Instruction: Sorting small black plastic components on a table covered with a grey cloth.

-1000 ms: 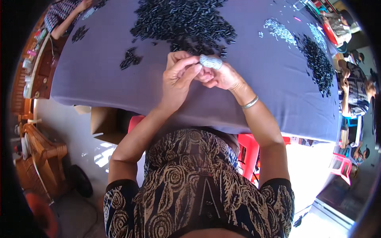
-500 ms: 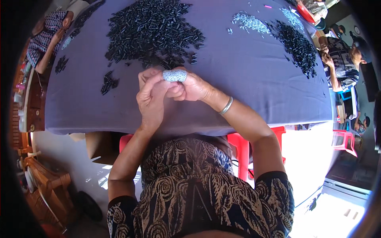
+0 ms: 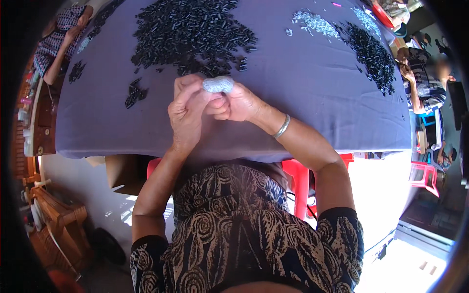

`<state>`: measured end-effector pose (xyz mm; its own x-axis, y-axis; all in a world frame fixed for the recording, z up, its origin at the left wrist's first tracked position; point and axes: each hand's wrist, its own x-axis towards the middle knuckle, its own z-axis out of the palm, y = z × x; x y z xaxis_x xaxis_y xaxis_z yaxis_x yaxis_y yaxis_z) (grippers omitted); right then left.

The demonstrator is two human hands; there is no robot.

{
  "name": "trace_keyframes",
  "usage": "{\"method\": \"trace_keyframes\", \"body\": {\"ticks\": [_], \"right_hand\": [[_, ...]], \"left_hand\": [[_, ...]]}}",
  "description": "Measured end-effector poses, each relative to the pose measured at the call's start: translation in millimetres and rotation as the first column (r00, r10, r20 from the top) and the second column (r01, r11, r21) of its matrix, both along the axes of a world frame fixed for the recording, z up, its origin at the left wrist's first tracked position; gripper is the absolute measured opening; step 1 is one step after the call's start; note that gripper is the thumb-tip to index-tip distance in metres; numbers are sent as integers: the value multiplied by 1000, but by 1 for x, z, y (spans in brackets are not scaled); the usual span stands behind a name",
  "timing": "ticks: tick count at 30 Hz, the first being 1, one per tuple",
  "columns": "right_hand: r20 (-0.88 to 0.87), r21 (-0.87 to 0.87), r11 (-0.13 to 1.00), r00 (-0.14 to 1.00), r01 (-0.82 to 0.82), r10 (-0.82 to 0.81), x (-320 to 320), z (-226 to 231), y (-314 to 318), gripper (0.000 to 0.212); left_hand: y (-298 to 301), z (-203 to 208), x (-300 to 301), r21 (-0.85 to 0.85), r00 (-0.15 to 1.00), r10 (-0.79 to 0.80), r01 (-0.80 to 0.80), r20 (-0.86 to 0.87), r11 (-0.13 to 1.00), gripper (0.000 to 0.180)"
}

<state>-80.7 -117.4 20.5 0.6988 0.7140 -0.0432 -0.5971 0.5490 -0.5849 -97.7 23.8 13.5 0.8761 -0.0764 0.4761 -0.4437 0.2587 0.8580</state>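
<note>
Two bare hands of yours meet above the grey-purple cloth-covered table [image 3: 293,124], just on your side of the large heap of short, glossy black tube-shaped pieces [image 3: 195,36]. A pale grey, rounded finger wrap with a ribbed, knit-like texture [image 3: 218,85] sits over a bent upper finger of your right hand [image 3: 239,103]; it looks soft and matte, its surface finely grooved and brightly lit. The lower fingers of that hand curl in together beneath it. Your left hand [image 3: 185,111] comes in from the other side, fingers bent and drawn together, its tips against or just beside the end of the wrap. Whether either hand pinches something small cannot be told, since your fingers cover the spot.

A smooth, shiny silver-coloured metal bangle [image 3: 282,126] circles your right wrist. On the softly creased cloth, a small loose cluster of black pieces [image 3: 136,94] lies to the left of your hands. Farther off to the right are a long pile of black pieces [image 3: 372,59] and, near it, a scatter of pale, silvery pieces [image 3: 315,25]. Your black-and-tan garment [image 3: 224,219] carries spirals and jagged streaks.
</note>
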Motion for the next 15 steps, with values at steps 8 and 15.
{"method": "trace_keyframes", "body": {"ticks": [8, 15], "right_hand": [[423, -564, 813, 896, 147, 132, -7, 8, 3, 35], [837, -547, 650, 358, 527, 415, -12, 3, 17, 35]], "left_hand": [[26, 15, 31, 282, 978, 208, -194, -21, 940, 13], [102, 15, 55, 779, 917, 344, -363, 203, 511, 16]]}}
